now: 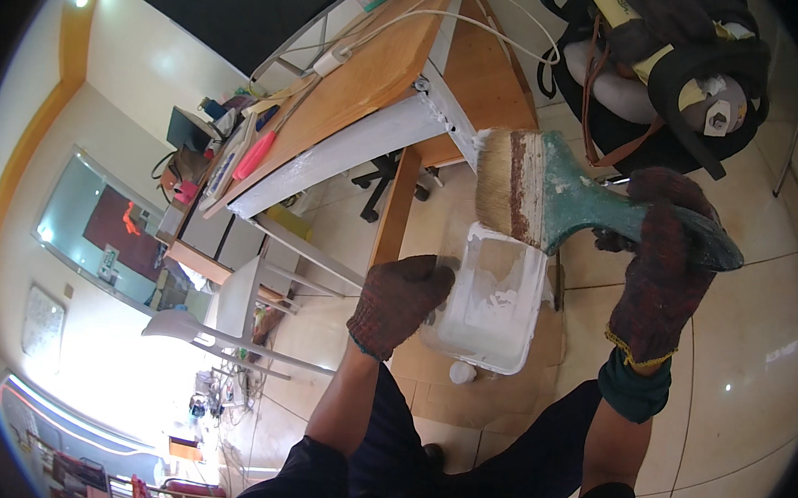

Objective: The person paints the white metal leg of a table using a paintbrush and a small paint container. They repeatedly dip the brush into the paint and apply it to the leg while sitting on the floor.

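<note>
My right hand (pixel 665 258), in a dark red knit work glove, is closed around the green handle of a wide paintbrush (pixel 596 203). Its tan bristles point left, with white paint near their base and on the handle. The bristle tips overlap the white-painted edge of a wooden desk (pixel 341 148); I cannot tell whether they touch it. My left hand (pixel 402 305), gloved the same way, grips the left side of a white plastic paint tub (pixel 530 337). White paint coats the tub's inner walls and bottom.
Below the tub, brown cardboard (pixel 537 388) covers floor tiles, with a small white cap (pixel 462 373) beside it. A white chair (pixel 226 334) stands left. On the desk are a monitor (pixel 239 16), cables and a pink object (pixel 256 156). A loaded black chair (pixel 670 83) stands far right.
</note>
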`<action>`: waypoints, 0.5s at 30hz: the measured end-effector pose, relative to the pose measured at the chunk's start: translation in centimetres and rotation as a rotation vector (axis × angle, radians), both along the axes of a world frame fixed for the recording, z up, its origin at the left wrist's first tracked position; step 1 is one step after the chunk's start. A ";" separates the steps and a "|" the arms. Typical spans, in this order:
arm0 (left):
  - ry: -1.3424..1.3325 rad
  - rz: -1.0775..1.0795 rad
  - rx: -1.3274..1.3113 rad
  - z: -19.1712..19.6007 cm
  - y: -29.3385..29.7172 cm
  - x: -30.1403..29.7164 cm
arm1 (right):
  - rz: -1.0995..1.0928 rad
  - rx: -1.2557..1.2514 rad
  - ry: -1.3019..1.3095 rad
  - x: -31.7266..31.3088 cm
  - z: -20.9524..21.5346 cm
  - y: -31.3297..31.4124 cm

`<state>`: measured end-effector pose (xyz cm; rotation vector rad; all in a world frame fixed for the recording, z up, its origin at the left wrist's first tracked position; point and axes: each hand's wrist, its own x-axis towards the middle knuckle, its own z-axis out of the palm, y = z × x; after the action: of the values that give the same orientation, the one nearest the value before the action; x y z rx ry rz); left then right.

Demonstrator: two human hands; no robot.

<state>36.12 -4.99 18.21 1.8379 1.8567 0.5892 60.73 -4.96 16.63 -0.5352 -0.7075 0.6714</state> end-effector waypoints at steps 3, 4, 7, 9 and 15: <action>0.013 0.032 -0.021 0.3 -0.1 0.1 | -0.009 0.046 0.038 0.2 0.0 0.4; 0.020 0.020 -0.011 0.2 -0.1 0.0 | -0.008 0.063 0.061 0.1 -0.1 0.6; 0.014 0.004 -0.003 -0.1 0.0 0.0 | 0.048 0.066 0.116 -0.5 -0.8 1.5; -0.021 0.025 -0.025 0.2 -0.2 0.3 | 0.044 0.030 0.120 -0.9 -1.0 1.2; -0.017 0.031 -0.043 -0.4 -0.1 0.0 | 0.049 0.006 0.041 -0.7 -2.7 0.0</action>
<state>36.10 -5.11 17.81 1.7745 1.8752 0.5701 60.04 -4.94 13.92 -0.4982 -0.6862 0.7241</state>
